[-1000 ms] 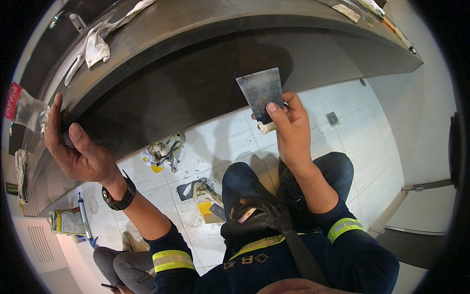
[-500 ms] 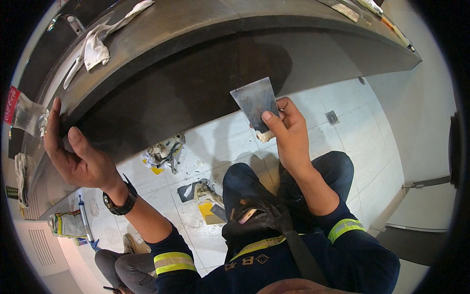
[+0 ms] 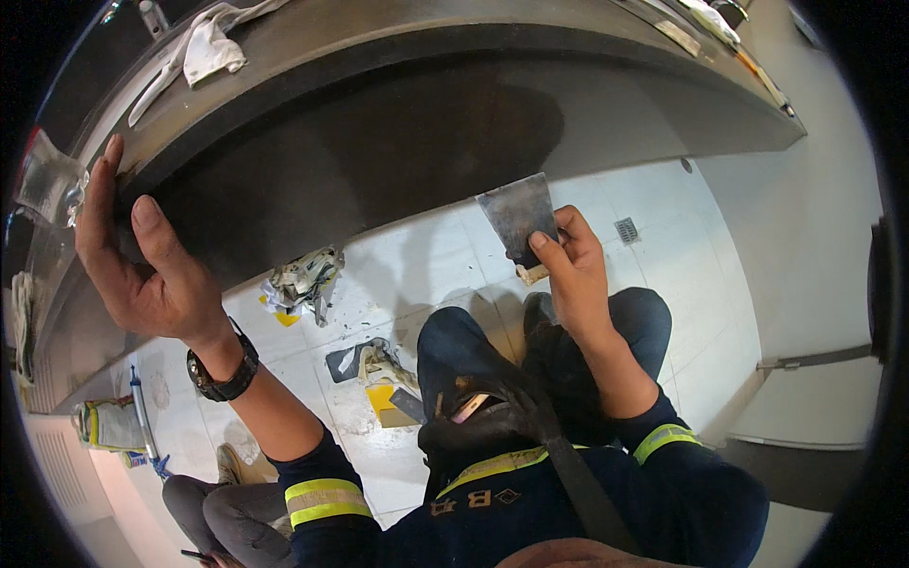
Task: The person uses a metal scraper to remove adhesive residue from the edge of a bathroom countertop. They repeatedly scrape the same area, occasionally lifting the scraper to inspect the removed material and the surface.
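Note:
My right hand (image 3: 582,279) grips a putty knife (image 3: 519,210), thumb on its broad, smudged grey blade. The wide end of the blade points up and away, and a bit of pale handle shows below my fingers. My left hand (image 3: 161,279) is raised at the left end of a dark counter (image 3: 379,40), fingers stretched and thumb apart, holding nothing. Its fingertips are beside the counter's front edge; whether they touch it I cannot tell. Just left of them is a clear plastic bottle (image 3: 52,180) with a red label.
White gloves (image 3: 210,52) lie on the counter, and a brush (image 3: 762,80) lies at its right end. Crumpled rags (image 3: 305,279) and a bag with tools (image 3: 374,364) are on the tiled floor (image 3: 454,251). Another person's legs (image 3: 227,521) are at lower left.
The whole view has shifted slightly. My right hand has moved a little right and nearer with the putty knife. My left hand stays open by the counter edge.

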Available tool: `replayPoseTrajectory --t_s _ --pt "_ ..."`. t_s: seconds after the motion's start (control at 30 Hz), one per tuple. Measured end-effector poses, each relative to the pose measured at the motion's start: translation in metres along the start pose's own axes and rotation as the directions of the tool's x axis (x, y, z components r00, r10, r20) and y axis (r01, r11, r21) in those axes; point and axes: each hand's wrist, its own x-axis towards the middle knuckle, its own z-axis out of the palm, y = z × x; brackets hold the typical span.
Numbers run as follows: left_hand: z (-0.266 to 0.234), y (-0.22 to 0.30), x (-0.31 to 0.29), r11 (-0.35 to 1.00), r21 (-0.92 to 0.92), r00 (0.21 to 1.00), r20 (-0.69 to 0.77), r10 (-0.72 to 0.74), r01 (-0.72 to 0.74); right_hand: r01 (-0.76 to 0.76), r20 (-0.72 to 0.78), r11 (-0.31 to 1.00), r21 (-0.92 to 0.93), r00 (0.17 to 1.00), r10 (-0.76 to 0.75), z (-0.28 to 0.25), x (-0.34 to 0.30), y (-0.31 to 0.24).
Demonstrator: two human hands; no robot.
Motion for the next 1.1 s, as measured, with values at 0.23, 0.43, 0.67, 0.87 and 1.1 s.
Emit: replayPoseTrajectory --t_s 0.23,0.43,0.67,0.87,1.1 --pt "-0.005 0.008 0.003 0.994 0.08 0.996 0.029 -0.082 0.08 -0.093 0.193 0.918 -0.385 0.965 0.179 -0.046 0.001 0.037" --pt "-0.007 0.014 0.009 0.994 0.082 0.994 0.076 -0.082 0.076 0.068 0.256 0.759 -0.647 0.958 0.132 -0.057 -0.017 0.023" --pt "-0.011 0.021 0.011 0.989 0.072 0.987 0.095 -0.132 0.126 -0.124 0.208 0.953 -0.277 0.96 0.185 -0.038 -0.018 -0.008" --pt "-0.013 0.025 0.013 0.984 0.099 0.981 0.111 -0.158 0.147 0.173 0.167 0.978 -0.112 0.974 -0.153 0.034 -0.005 -0.034" --pt "-0.007 0.027 0.013 0.986 0.086 0.982 0.111 -0.154 0.145 0.339 0.14 0.936 -0.094 0.935 -0.325 0.061 0.023 -0.017"
